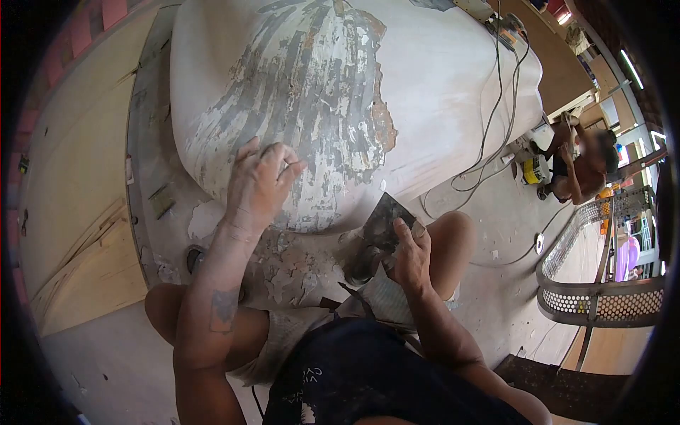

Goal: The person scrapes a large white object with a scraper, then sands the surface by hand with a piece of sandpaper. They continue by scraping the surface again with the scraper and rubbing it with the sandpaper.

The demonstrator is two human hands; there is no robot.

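Note:
My left hand [263, 178] is over the lower part of a large white rounded form [439, 92], its fingers bent and somewhat apart, with nothing visible in them. Below it lies a scraped patch [319, 92] of grey and white streaks with a ragged brown edge on the right. My right hand [412, 258] grips a dark, flat, square scraper plate [386, 221] between thumb and fingers, in front of my bent knee. The plate is tilted, one corner pointing up toward the form's lower edge.
Peeled flakes [297, 265] litter the floor below the form. Cables [489, 152] hang down its right side from a power tool [511, 28]. A perforated metal frame [567, 301] stands at right. Another person [588, 166] crouches near a bucket [535, 170]. Boards [85, 262] lie left.

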